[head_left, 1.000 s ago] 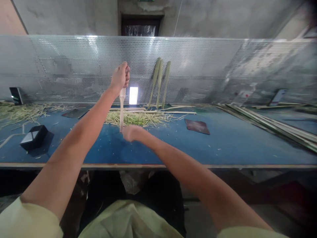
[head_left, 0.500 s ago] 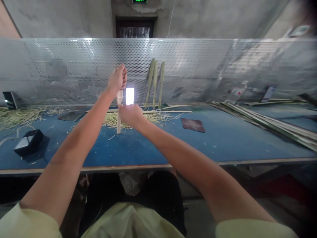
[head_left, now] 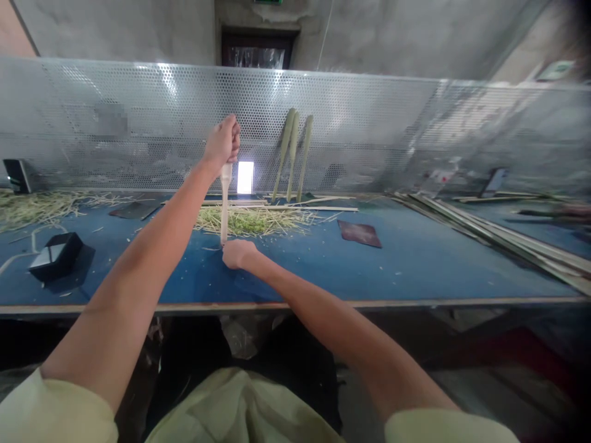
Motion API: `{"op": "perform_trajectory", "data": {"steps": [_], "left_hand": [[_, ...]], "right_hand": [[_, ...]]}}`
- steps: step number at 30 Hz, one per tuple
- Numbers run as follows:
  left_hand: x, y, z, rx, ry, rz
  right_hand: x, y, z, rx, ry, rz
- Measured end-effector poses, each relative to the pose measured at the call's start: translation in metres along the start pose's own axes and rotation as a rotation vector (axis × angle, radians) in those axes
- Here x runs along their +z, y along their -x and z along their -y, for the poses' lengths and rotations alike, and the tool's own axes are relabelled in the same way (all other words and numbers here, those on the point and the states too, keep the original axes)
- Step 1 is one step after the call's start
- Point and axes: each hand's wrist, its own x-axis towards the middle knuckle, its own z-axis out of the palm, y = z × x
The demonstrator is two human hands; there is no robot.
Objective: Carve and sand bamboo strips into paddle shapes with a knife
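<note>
A pale bamboo stick [head_left: 225, 209] stands upright over the table, broader at its upper part and narrow below. My left hand [head_left: 222, 140] is wrapped in a fist round its top end, hiding that part. Down at the lower end, my right hand [head_left: 239, 253] is closed with its fingertips on the stick; whether anything else is inside those fingers is hidden. Just behind the stick lies a heap of thin bamboo shavings [head_left: 258, 221].
Three greenish bamboo pieces [head_left: 294, 147] lean on the perforated metal panel [head_left: 184, 123], near a bright lamp [head_left: 245, 177]. Long bamboo strips [head_left: 489, 231] lie at right. A dark brown sheet [head_left: 359, 233], a black box [head_left: 55, 257] and more shavings [head_left: 41, 206] are on the blue table [head_left: 295, 277].
My right hand has slid down along the stick from its middle to its lower end. My left hand still grips the top. The view has shifted slightly.
</note>
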Motion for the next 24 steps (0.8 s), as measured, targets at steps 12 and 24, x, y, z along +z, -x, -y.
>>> {"op": "perform_trajectory", "data": {"steps": [12, 24], "left_hand": [[-0.007, -0.005, 0.004, -0.034, 0.031, -0.006], [-0.005, -0.010, 0.005, -0.063, 0.014, -0.109]], "right_hand": [[-0.058, -0.004, -0.030, 0.004, 0.034, -0.346], [-0.016, -0.012, -0.011, 0.144, -0.066, -0.225]]}}
